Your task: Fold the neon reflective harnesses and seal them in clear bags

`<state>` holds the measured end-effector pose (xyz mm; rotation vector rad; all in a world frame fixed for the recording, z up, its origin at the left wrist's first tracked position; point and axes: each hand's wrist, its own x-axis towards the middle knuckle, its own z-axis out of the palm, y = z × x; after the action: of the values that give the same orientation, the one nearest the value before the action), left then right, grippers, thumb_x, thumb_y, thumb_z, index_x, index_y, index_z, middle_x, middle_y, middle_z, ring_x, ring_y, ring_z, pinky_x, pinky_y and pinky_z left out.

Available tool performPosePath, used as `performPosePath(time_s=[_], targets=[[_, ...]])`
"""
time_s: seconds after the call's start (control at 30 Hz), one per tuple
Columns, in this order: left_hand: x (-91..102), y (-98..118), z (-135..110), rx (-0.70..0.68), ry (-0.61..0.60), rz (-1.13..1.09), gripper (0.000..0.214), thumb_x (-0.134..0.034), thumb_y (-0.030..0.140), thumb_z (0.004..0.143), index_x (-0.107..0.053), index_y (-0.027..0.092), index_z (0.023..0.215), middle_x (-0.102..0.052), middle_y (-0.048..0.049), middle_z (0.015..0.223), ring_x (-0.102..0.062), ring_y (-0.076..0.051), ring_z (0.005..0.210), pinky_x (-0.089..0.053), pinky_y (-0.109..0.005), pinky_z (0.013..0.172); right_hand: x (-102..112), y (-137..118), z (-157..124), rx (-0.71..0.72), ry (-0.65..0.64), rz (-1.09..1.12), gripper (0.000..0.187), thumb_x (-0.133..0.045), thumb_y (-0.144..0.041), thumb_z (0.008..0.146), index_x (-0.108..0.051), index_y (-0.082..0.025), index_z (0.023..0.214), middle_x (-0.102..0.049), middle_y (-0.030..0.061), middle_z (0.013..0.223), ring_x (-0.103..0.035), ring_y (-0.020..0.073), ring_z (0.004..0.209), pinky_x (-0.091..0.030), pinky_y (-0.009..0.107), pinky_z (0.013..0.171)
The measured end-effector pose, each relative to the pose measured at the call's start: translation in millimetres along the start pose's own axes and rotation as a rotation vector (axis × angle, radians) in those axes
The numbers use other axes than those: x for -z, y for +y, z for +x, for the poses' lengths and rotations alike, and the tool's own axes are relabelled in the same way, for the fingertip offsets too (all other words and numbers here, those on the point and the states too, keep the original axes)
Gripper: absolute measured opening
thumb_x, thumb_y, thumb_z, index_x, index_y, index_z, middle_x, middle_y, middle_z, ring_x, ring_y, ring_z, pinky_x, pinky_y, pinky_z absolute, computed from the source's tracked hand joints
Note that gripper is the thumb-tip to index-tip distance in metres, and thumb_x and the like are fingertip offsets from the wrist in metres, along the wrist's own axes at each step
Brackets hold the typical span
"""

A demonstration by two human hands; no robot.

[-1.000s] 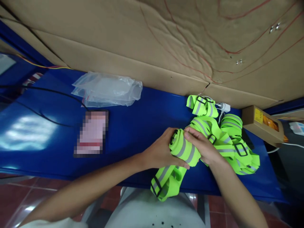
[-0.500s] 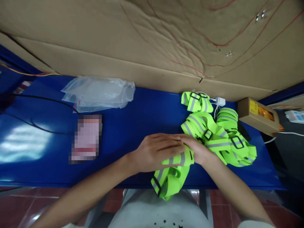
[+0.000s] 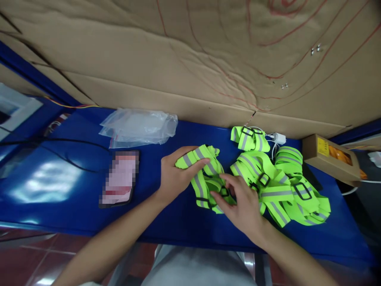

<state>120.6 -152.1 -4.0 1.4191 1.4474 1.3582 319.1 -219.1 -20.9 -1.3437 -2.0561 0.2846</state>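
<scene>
Left hand [image 3: 175, 174] grasping neon strap [image 3: 199, 186], right hand [image 3: 245, 202] spread at its slack, desk [image 3: 184, 226] between hands and front edge

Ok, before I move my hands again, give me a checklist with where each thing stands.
1. Left hand gripping the held strap: ok.
2. Right hand gripping it too: cannot tell; fingers are at the strap, contact unclear.
3. Held strap all in one bundle: not ok; a loose length trails below the left hand.
4. Held strap separate from the strap pile: cannot tell; the right hand blocks part.
5. Phone clear of the held strap: ok.
</scene>
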Motion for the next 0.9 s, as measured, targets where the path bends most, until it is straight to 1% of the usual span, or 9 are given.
performPosePath(time_s=[0.2, 0.33, 0.4, 0.47, 0.57, 0.67, 0.73, 0.8, 0.9], targets=[[-4.8, 1, 0, 0.354, -0.057, -0.401, 0.035, -0.09, 0.043, 0.072, -0.077, 0.018, 0.092, -0.074, 0.0019, 0.075, -0.065, -0.013, 0.065, -0.053, -0.022, 0.061, -8, -1, 2, 0.337, -0.011, -0.34, 0.024, -0.054, -0.007, 0.099, -0.068, -0.018, 0.116, -0.075, 0.0109, 0.105, -0.071, 0.0238, 0.087, -0.056, 0.037, 0.076], [-9.4, 6, -5, 0.472, -0.133, -0.594, 0.035, -0.092, 0.038, 0.07, -0.076, 0.016, 0.092, -0.077, 0.0, 0.079, -0.068, -0.014, 0.067, -0.056, -0.022, 0.064, -15, 1, 3, 0.408, -0.11, -0.354, 0.03, -0.048, -0.001, 0.097, -0.067, -0.01, 0.118, -0.07, 0.0173, 0.128, -0.064, 0.0302, 0.122, -0.052, 0.043, 0.099], [-10.6, 7, -9, 0.507, -0.159, -0.622, 0.037, -0.093, 0.039, 0.068, -0.076, 0.016, 0.092, -0.077, -0.0007, 0.08, -0.069, -0.014, 0.067, -0.057, -0.023, 0.063, -18, 2, 5, 0.406, -0.152, -0.356, 0.029, -0.048, -0.002, 0.097, -0.067, -0.009, 0.117, -0.071, 0.0168, 0.124, -0.065, 0.0302, 0.119, -0.05, 0.043, 0.098], [-10.1, 7, -12, 0.503, -0.176, -0.604, 0.041, -0.094, 0.042, 0.066, -0.076, 0.016, 0.093, -0.077, -0.0011, 0.08, -0.069, -0.015, 0.066, -0.057, -0.023, 0.062, -18, 3, 7, 0.361, -0.159, -0.382, 0.023, -0.049, -0.004, 0.097, -0.068, -0.013, 0.107, -0.075, 0.0124, 0.107, -0.069, 0.027, 0.097, -0.05, 0.041, 0.084], [-5.6, 5, -15, 0.285, -0.159, -0.378, 0.038, -0.091, 0.041, 0.071, -0.079, 0.016, 0.096, -0.079, -0.0027, 0.081, -0.07, -0.016, 0.067, -0.057, -0.023, 0.061, -13, 0, 10, 0.236, -0.135, -0.438, 0.016, -0.054, -0.009, 0.099, -0.066, -0.018, 0.095, -0.072, 0.0037, 0.08, -0.065, 0.0212, 0.068, -0.041, 0.036, 0.067], [0.9, 7, -15, -0.191, -0.112, -0.04, 0.029, -0.089, 0.032, 0.075, -0.081, 0.018, 0.1, -0.082, -0.0052, 0.093, -0.075, -0.018, 0.079, -0.061, -0.025, 0.075, -7, -7, 8, 0.135, -0.076, -0.479, 0.016, -0.057, -0.017, 0.101, -0.067, -0.02, 0.088, -0.068, 0.0008, 0.065, -0.06, 0.0192, 0.055, -0.033, 0.035, 0.062], [3.4, 8, -14, -0.427, -0.071, 0.092, 0.029, -0.089, 0.027, 0.077, -0.08, 0.02, 0.104, -0.083, -0.0056, 0.1, -0.077, -0.019, 0.086, -0.061, -0.026, 0.084, -3, -10, 5, 0.105, -0.046, -0.499, 0.022, -0.057, -0.017, 0.1, -0.066, -0.021, 0.081, -0.065, 0.0001, 0.059, -0.056, 0.018, 0.049, -0.028, 0.035, 0.059], [3.8, 9, -13, -0.5, -0.021, 0.147, 0.028, -0.087, 0.027, 0.08, -0.079, 0.02, 0.106, -0.082, -0.0056, 0.101, -0.077, -0.018, 0.086, -0.061, -0.025, 0.083, 0, -11, 3, 0.107, -0.033, -0.504, 0.023, -0.057, -0.013, 0.099, -0.066, -0.021, 0.079, -0.064, -0.0001, 0.059, -0.054, 0.0169, 0.048, -0.027, 0.035, 0.057], [3.2, 8, -12, -0.45, 0.037, 0.159, 0.028, -0.086, 0.031, 0.081, -0.078, 0.02, 0.105, -0.082, -0.0056, 0.101, -0.077, -0.017, 0.084, -0.061, -0.024, 0.081, 3, -6, 2, 0.179, -0.015, -0.442, 0.019, -0.056, -0.01, 0.098, -0.069, -0.019, 0.088, -0.066, -0.0003, 0.063, -0.056, 0.0161, 0.051, -0.031, 0.035, 0.058]])
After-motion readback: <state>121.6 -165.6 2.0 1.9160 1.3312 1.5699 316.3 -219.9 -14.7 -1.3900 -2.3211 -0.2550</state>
